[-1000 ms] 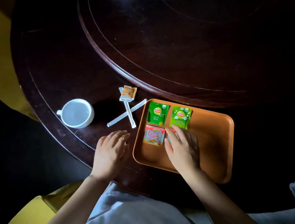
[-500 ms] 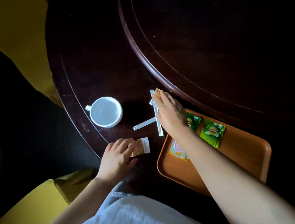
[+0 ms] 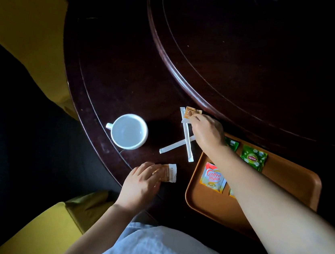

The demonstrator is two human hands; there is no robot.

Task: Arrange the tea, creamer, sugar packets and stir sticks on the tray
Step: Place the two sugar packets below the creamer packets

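Observation:
An orange tray sits at the right on the dark table. On it lie a green Lipton tea bag, a second green tea bag mostly under my right arm, and a Coffee mate creamer packet. My right hand reaches left of the tray and pinches a brown sugar packet at the top of two crossed white stir sticks. My left hand holds another brown and white sugar packet against the table near the front edge.
An empty white cup stands left of the stir sticks. A raised round turntable fills the back of the table. Yellow seat cushions lie to the left and at the bottom left.
My right hand left the tray and reached to the sugar packet by the stir sticks. My left hand took hold of a second sugar packet. The view swung left.

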